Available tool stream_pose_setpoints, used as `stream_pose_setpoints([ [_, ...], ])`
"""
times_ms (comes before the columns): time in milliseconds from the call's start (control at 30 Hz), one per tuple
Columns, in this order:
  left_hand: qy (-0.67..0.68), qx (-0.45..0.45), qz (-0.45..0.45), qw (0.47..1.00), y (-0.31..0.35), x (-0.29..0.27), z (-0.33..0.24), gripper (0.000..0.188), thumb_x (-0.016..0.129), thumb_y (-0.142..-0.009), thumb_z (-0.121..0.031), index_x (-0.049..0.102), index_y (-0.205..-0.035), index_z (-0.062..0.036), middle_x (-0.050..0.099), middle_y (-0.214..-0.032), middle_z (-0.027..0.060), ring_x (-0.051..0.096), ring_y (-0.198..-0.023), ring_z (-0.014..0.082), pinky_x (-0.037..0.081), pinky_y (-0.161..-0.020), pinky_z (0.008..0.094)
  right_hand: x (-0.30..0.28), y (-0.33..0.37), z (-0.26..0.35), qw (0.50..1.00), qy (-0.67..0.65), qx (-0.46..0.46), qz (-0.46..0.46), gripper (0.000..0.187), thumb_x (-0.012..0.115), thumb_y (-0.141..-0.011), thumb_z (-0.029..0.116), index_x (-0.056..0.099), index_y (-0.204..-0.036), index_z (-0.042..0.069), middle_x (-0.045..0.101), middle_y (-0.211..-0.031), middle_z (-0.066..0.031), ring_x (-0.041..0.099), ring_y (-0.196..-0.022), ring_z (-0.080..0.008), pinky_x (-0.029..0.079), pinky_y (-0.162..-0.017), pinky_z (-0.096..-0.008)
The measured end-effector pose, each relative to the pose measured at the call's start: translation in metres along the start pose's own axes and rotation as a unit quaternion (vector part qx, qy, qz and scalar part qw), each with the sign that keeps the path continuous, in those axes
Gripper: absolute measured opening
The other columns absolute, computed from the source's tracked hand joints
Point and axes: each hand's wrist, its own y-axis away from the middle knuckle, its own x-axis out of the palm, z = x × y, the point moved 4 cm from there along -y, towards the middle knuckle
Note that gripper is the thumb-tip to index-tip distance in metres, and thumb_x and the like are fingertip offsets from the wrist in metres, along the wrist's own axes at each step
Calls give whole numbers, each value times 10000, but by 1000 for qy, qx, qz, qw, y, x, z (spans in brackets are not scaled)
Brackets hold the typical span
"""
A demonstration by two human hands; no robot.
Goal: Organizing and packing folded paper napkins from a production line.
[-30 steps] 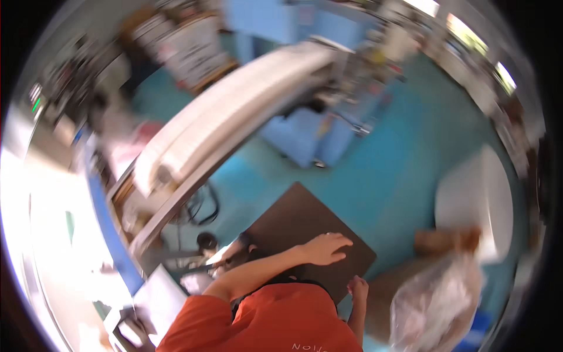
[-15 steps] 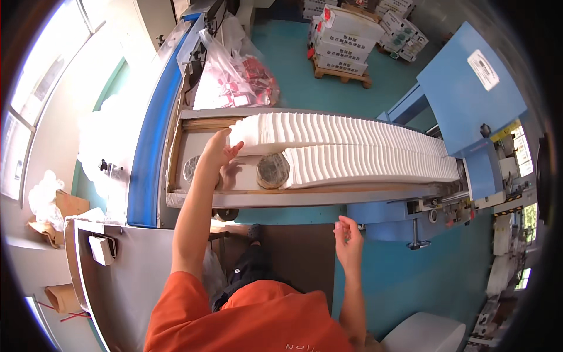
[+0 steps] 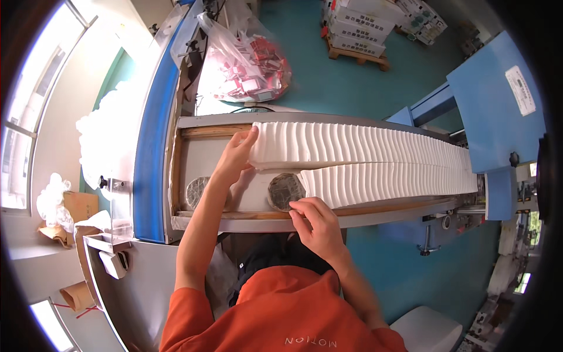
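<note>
Two long rows of folded white sheets, a far row (image 3: 352,144) and a near row (image 3: 375,183), stand on edge in a shallow wood-lined trough. My left hand (image 3: 234,157) reaches over the trough, its fingers against the left end of the far row. A round block wrapped in grey, tape-like covering (image 3: 285,190) sits at the left end of the near row. Beside its near edge is my right hand (image 3: 319,226), thumb and forefinger slightly apart, fingertips at the block's rim. A second round block (image 3: 196,192) lies farther left, partly hidden by my left forearm.
A blue machine (image 3: 489,94) stands at the trough's right end. A blue belt-like strip (image 3: 158,141) runs along the left. Beyond the trough sit a clear bag of red and white pieces (image 3: 258,70) and stacked white boxes (image 3: 358,29) on a pallet. A metal table (image 3: 149,287) is at near left.
My right hand has come up and left from beside the trough to the near round block. My left hand has shifted onto the far row's end. The view has moved slightly.
</note>
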Motion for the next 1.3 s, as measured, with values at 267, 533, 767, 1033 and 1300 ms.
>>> stream_pose_setpoints([
  [267,16,110,-82,990,-4,21,18,498,595,-1003,-431,570,-1273,-14,652,-998,48,588,-895,102,481,-775,252,-21,5,-6,994,49,-92,36,185,724,-845,126,651,-1008,77,612,-1097,-62,600,-997,-254,446,-837,-389],
  [533,56,104,-77,990,6,34,17,548,600,-998,-439,561,-1339,-12,646,-1172,66,573,-1058,131,443,-933,271,-160,-32,-113,971,60,118,-199,144,669,-922,101,663,-1048,32,661,-917,-87,604,-697,-174,469,-599,-292],
  [767,26,155,-57,986,4,44,28,501,539,-1034,-403,526,-1381,-41,653,-1163,64,590,-1052,133,463,-916,288,-214,15,-176,922,31,251,-292,180,640,-969,155,669,-1077,15,637,-853,-10,526,-693,-83,454,-607,-239],
  [1033,-40,178,-86,980,40,68,10,455,569,-1030,-355,501,-1322,-12,605,-1174,75,546,-1065,140,429,-942,294,-166,30,-134,955,228,95,-161,476,677,-907,299,588,-1324,86,520,-1415,-155,508,-1267,-350,366,-1035,-488],
  [1300,-122,192,-138,964,41,78,10,527,609,-998,-419,493,-1294,1,611,-1149,98,564,-1030,157,467,-889,303,-173,35,-135,954,208,94,-195,268,682,-904,203,645,-1132,69,623,-1205,-123,567,-1132,-319,412,-931,-458],
])
